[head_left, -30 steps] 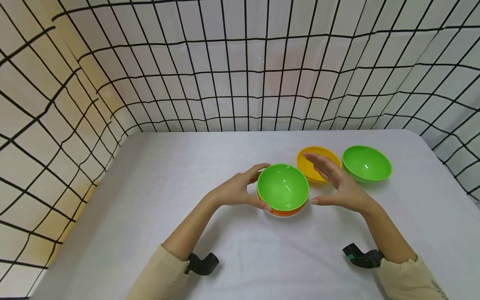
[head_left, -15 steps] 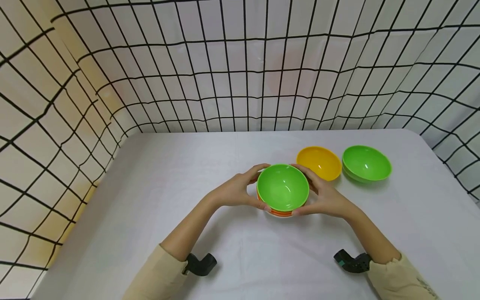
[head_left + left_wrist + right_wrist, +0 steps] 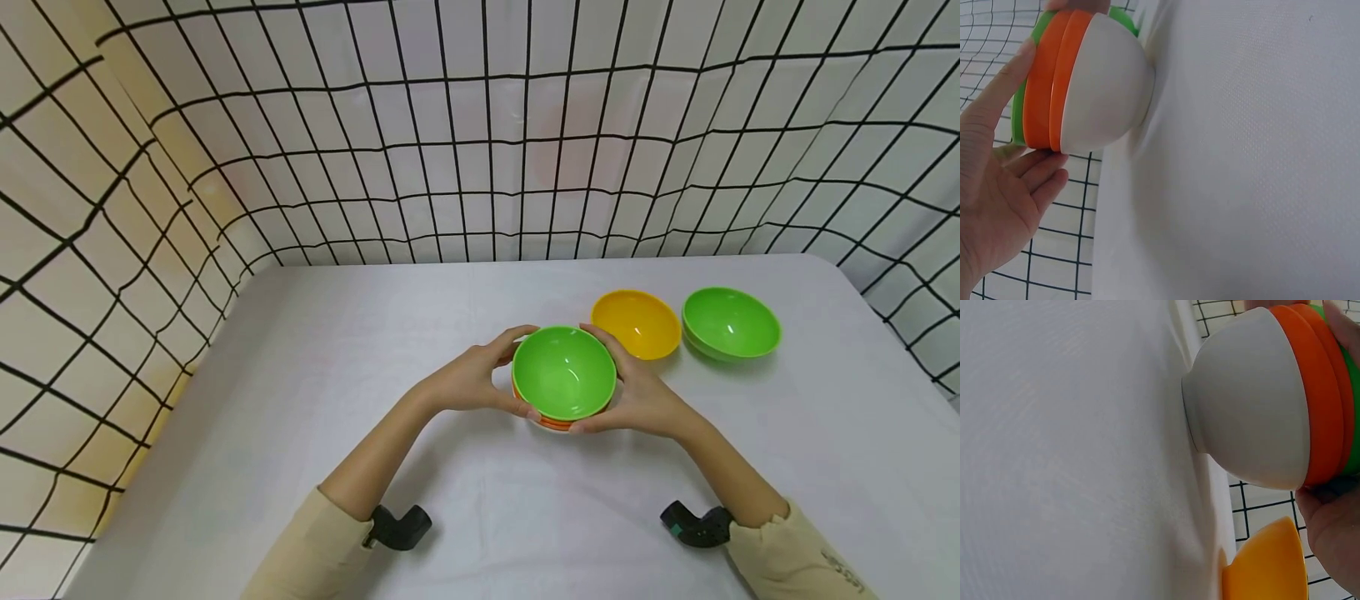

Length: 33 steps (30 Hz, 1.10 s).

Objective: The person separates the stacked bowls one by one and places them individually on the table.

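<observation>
A stack of nested bowls stands on the white-covered table, with a green bowl [image 3: 564, 372] at its top. Below that come two orange bowls [image 3: 1042, 94], and a white bowl [image 3: 1105, 87] forms the base, its foot on the cloth. My left hand [image 3: 471, 380] grips the stack's left side, thumb in front and fingers behind. On the opposite side my right hand [image 3: 647, 402] holds it likewise, the thumb near the front rim. In the head view the green bowl hides most of the bowls under it.
Behind and right of the stack sits a yellow bowl [image 3: 636, 323]. Beside it, further right, is another green bowl [image 3: 731, 323]. Black netting [image 3: 491, 146] over white walls encloses the table's [image 3: 360, 317] back and sides.
My right hand has come in from the right, apart from the stack a second ago, and now grips its right side. The left hand and the bowls have hardly moved.
</observation>
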{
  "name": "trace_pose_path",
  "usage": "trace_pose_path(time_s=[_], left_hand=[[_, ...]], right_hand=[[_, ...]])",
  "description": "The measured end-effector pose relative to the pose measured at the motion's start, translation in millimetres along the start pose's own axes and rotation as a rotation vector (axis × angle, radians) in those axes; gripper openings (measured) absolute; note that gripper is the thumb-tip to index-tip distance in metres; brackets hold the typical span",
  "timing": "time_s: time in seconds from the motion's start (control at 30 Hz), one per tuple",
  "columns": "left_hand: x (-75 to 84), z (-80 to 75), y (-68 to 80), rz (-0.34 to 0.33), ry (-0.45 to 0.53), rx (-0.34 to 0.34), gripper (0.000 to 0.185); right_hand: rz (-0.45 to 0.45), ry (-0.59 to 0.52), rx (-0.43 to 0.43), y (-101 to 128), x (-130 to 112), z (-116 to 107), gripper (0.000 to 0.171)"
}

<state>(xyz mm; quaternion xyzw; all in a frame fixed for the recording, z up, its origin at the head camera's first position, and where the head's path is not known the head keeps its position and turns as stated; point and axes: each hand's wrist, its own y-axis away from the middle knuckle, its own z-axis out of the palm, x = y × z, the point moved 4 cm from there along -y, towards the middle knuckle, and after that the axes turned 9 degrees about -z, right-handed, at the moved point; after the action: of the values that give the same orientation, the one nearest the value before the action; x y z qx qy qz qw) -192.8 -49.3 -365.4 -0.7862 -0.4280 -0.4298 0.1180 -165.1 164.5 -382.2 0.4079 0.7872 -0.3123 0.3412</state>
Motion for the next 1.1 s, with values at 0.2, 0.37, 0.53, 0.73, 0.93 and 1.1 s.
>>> trace_pose_path(time_s=[0.2, 0.37, 0.53, 0.73, 0.93, 1.1], left_hand=[[-0.7, 0.6, -0.1, -0.007, 0.006, 0.0, 0.1], [-0.3, 0.6, -0.3, 0.01, 0.001, 0.006, 0.1], [1.4, 0.8, -0.8, 0.046, 0.0, 0.006, 0.1], [1.1, 1.8, -1.2, 0.063, -0.013, 0.011, 0.1], [-0.2, 2.1, -2.3, 0.054, -0.015, 0.018, 0.097], [0.6, 2.1, -2.2, 0.042, -0.005, 0.019, 0.096]], right_hand=[[-0.016, -0.001, 0.013, 0.3, -0.8, 0.9, 0.113], [-0.045, -0.001, 0.019, -0.2, -2.0, 0.6, 0.111], [-0.06, -0.003, 0.025, -1.2, -1.8, -0.1, 0.111], [-0.077, -0.014, 0.03, -2.0, -0.9, 0.0, 0.109], [-0.074, 0.005, 0.029, -2.1, -0.1, -0.3, 0.11], [-0.08, 0.001, 0.029, -2.1, -0.3, -0.4, 0.11]])
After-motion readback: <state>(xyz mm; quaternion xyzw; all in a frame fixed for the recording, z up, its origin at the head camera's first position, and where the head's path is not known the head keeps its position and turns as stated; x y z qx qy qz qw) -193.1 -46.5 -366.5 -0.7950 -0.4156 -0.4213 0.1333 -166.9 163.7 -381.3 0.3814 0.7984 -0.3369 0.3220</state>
